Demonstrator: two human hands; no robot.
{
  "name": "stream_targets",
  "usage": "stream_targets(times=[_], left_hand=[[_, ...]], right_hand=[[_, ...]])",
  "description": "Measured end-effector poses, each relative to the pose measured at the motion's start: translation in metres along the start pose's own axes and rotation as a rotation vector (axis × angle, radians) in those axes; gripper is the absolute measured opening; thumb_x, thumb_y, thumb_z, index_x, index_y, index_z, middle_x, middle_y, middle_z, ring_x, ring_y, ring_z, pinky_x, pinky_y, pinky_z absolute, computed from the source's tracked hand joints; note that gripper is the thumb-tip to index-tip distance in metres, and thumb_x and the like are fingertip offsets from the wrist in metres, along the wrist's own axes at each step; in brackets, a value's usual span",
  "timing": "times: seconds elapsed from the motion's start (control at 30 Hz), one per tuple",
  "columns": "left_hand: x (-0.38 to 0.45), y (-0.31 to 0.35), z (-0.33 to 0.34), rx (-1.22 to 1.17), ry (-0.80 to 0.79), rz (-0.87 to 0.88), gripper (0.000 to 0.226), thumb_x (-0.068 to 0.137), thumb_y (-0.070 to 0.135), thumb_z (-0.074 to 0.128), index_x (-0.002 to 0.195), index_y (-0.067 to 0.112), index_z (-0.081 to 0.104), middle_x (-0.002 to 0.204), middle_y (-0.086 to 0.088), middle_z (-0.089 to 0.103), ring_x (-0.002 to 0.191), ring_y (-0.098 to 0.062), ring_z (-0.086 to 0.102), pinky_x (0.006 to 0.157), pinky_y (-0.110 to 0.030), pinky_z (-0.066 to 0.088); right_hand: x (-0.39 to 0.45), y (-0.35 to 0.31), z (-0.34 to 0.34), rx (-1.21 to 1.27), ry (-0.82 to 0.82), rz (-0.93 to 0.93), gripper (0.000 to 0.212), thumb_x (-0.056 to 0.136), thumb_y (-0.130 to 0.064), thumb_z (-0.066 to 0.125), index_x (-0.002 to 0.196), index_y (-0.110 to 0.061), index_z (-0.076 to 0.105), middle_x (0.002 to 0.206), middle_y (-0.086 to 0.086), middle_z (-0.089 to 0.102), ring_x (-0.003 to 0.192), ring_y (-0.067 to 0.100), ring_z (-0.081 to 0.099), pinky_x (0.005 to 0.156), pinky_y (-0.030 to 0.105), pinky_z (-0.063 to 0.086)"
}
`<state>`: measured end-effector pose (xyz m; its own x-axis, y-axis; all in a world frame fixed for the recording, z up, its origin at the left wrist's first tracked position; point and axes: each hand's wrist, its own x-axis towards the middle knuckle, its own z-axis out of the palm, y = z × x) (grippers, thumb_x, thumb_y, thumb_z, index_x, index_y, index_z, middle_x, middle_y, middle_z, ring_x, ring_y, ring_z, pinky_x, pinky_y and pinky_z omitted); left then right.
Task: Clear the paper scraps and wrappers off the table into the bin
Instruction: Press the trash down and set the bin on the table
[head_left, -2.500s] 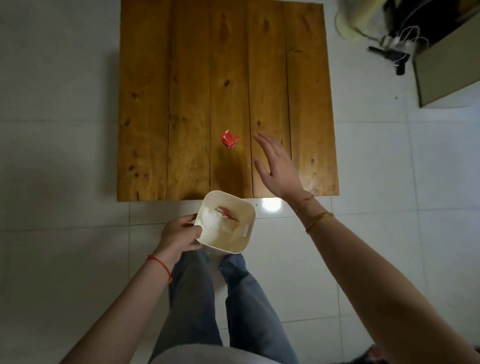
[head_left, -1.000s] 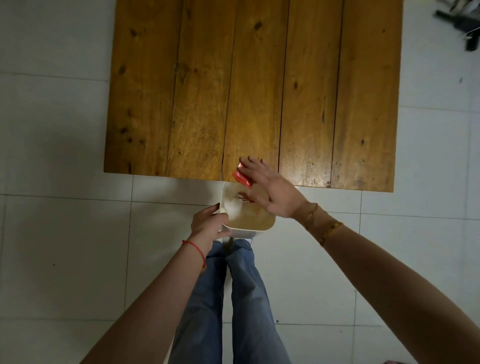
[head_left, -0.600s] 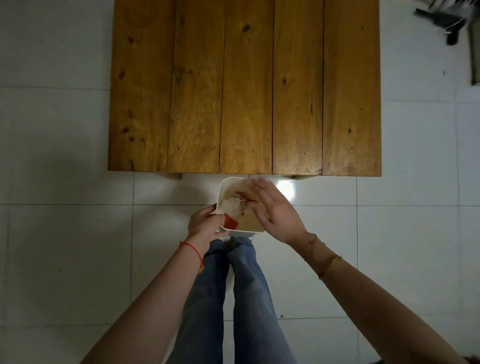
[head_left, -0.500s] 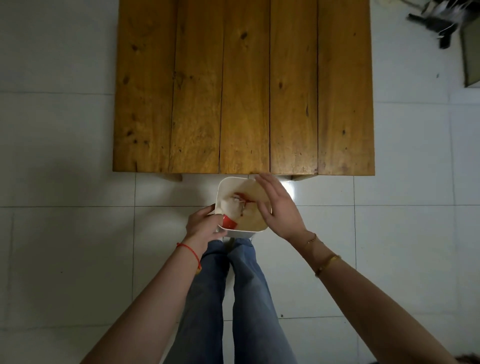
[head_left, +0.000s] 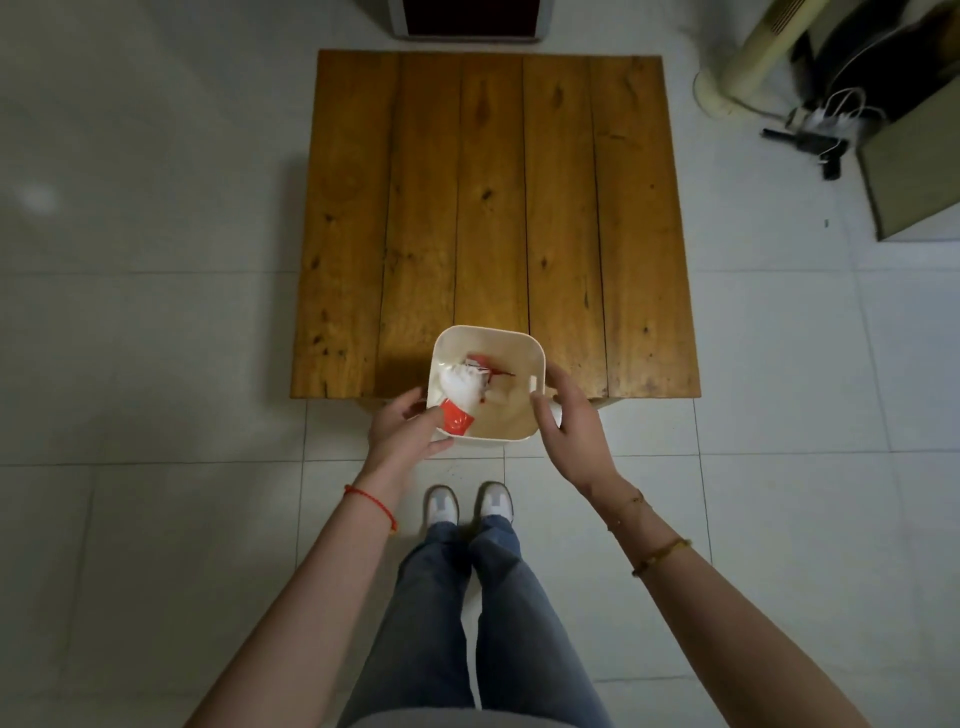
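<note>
A cream square bin (head_left: 519, 340) hangs over the near edge of the wooden plank table (head_left: 493, 182). My left hand (head_left: 402, 431) grips the bin's near left corner. My right hand (head_left: 569, 423) is against the bin's right side with its fingers spread; whether it grips the bin is unclear. Inside the bin lie a red wrapper (head_left: 456, 420), crumpled white paper (head_left: 460, 387) and another red scrap (head_left: 483, 361). No scraps show on the table top.
White tiled floor surrounds the table. A cream fan base (head_left: 727, 88) and a power strip with cables (head_left: 821, 124) sit at the far right beside a box (head_left: 909, 171). A dark-fronted appliance (head_left: 467, 18) stands beyond the table's far edge. My feet (head_left: 467, 506) stand below the bin.
The red wrapper went from the table's near edge into the bin. The bin rose to overlap the table's near edge. My right hand moved from over the bin to its right side.
</note>
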<state>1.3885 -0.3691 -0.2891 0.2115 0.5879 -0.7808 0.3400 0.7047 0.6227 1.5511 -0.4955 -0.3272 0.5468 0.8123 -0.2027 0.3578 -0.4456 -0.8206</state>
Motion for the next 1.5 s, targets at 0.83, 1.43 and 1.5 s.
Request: stream_targets(times=[0.83,1.43,1.5], left_hand=[[0.15,0.19,0.04,0.805,-0.047,0.372,0.037,0.097,0.018,0.048,0.133,0.007,0.053,0.128,-0.013,0.062,0.114,-0.028,0.06,0.075,-0.023,0.047],[0.252,0.247,0.066,0.847,-0.215,0.273,0.038,0.1,0.027,0.042,0.134,0.011,0.05,0.129,-0.009,0.06,0.117,-0.025,0.057,0.082,-0.029,0.044],[0.255,0.247,0.066,0.846,-0.243,0.253,0.04,0.101,0.029,0.041,0.136,0.012,0.047,0.133,-0.009,0.058,0.122,-0.026,0.054,0.085,-0.029,0.044]], right_hand=[[0.217,-0.058,-0.015,-0.086,0.052,0.054,0.037,0.103,-0.024,0.044,0.14,-0.017,0.043,0.103,-0.003,0.066,0.071,-0.002,0.058,0.055,0.004,0.043],[0.342,-0.045,-0.016,-0.131,0.048,0.108,0.044,0.101,-0.016,0.047,0.144,-0.012,0.041,0.115,0.011,0.068,0.096,0.025,0.065,0.074,0.031,0.05],[0.344,-0.043,-0.019,-0.126,0.03,0.106,0.044,0.101,-0.015,0.047,0.144,-0.011,0.041,0.118,0.011,0.068,0.103,0.027,0.065,0.08,0.034,0.053]])
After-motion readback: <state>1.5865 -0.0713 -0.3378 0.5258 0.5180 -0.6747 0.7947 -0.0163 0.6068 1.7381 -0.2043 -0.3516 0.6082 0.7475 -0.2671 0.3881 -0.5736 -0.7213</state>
